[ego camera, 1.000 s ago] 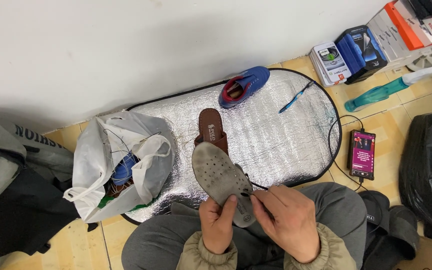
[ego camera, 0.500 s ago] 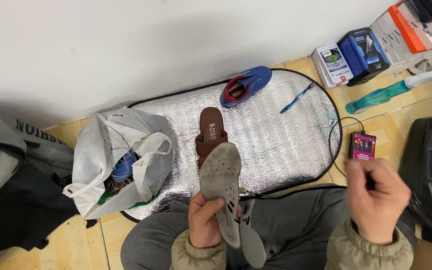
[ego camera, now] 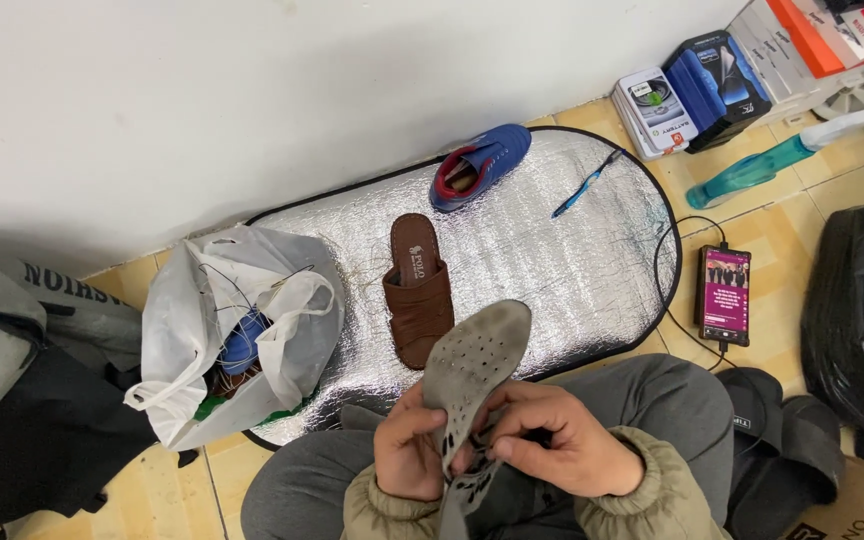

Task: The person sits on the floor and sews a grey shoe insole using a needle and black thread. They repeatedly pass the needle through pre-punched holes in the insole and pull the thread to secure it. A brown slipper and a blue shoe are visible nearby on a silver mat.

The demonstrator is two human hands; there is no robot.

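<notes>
just hands [ego camera: 492, 450] around perforated grey insole [ego camera: 474, 365]

Insole [ego camera: 472, 375] heel end behind both hands

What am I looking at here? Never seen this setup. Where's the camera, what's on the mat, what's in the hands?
There is no machine here: a seated person wears one camera on the head, looking down at their lap. Both bare hands hold a worn grey perforated insole; the left hand has its grip on one edge, and the right hand pinches the lower part. Ahead lies a silver oval mat with a brown sandal, a blue shoe and a blue pen. A white plastic bag sits to the left and a lit phone to the right.
</notes>
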